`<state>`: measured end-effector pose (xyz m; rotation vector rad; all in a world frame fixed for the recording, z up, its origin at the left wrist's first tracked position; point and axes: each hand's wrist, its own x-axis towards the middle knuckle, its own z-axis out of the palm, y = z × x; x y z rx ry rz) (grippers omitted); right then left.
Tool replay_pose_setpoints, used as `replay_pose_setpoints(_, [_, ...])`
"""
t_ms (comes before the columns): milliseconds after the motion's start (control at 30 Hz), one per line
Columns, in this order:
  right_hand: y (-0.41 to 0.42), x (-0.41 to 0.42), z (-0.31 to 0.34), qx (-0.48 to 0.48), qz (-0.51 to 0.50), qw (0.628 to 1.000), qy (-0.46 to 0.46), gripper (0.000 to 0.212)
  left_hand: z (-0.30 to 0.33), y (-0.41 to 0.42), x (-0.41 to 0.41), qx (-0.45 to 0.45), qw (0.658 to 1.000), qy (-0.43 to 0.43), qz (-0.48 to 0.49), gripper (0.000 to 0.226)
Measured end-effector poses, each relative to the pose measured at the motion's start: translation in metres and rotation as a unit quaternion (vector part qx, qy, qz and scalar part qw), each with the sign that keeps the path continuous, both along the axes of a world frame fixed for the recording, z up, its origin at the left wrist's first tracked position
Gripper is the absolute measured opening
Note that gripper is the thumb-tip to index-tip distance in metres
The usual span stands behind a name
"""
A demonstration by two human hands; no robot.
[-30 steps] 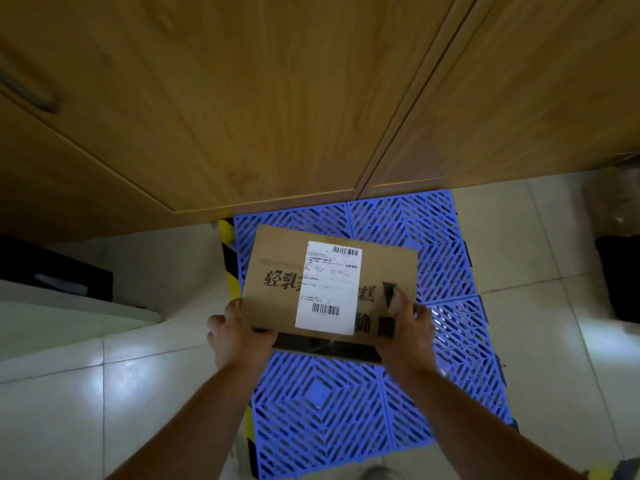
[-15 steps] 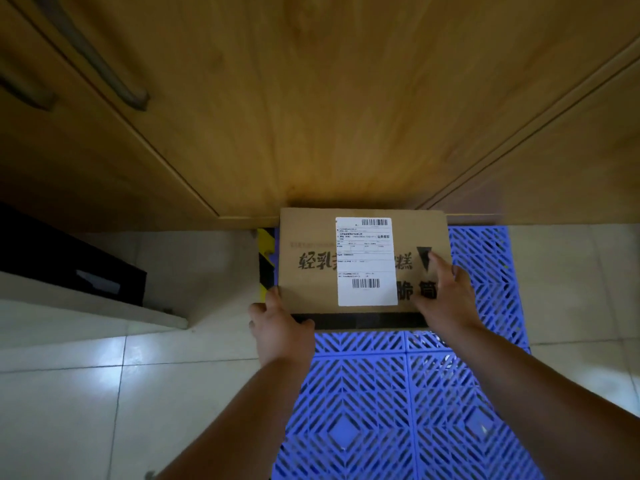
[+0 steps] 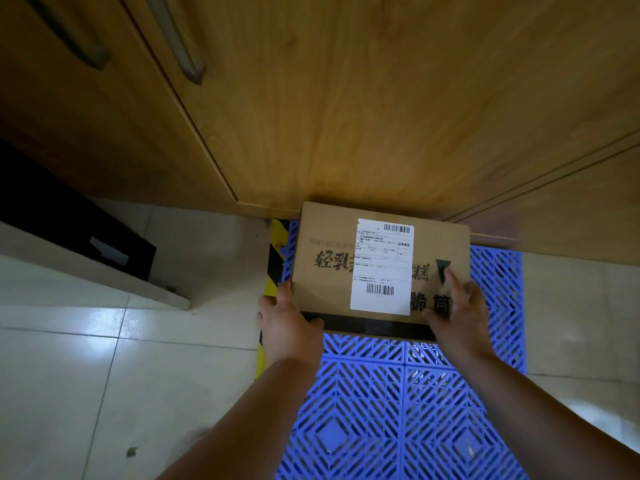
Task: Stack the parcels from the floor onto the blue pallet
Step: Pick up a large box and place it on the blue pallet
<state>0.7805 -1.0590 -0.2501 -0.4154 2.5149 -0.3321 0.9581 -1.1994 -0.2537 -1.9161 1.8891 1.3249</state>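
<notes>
While both hands are on it, the cardboard parcel (image 3: 325,268) lies at the far left corner of the blue pallet (image 3: 391,410), its far edge right against the foot of the wooden cabinet (image 3: 346,116). Whether the box rests fully on the grid or is held just above it cannot be told. It lies flat with its broad face up, and that face carries a white shipping label (image 3: 381,268) with two barcodes, large black printed characters on either side of the label, and a dark strip of tape along the near edge.

Beyond the parcel the cabinet doors fill the upper part of the view, with two metal handles (image 3: 180,46) at upper left. A yellow-and-black striped strip (image 3: 275,258) runs along the pallet's left edge, just beside the box. To the left lies pale tiled floor (image 3: 104,375), and farther left a black object (image 3: 69,230) sits over a white ledge. The near part of the pallet, towards the person, is bare blue grid, and the far right corner of the grid shows beside the box.

The left hand (image 3: 287,327) grips the near left corner, thumb up along the left side edge and fingers curled under or around the front edge. The right hand (image 3: 457,310) holds the near right corner, its index finger stretched flat across the top face near a black triangle mark, the thumb pressed on the near edge, and the other fingers wrapped over the right side.
</notes>
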Motion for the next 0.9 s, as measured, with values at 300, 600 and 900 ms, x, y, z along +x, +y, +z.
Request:
replay_pose_setpoints(300, [-0.004, 0.000, 0.012, 0.092, 0.056, 0.994, -0.029, 0.074, 0.002, 0.000, -0.002, 0.000, 1.000, -0.016, -0.025, 0.073])
replay_pose_setpoints(600, [0.016, -0.004, 0.042, 0.140, 0.199, 0.966, 0.089, 0.074, 0.025, -0.009, -0.002, -0.010, 0.983, -0.103, -0.149, 0.088])
replay_pose_setpoints(900, [0.063, -0.006, 0.160, 0.071, 0.205, 0.974, 0.059, 0.060, 0.121, 0.012, 0.002, -0.012, 0.939, -0.114, -0.323, 0.066])
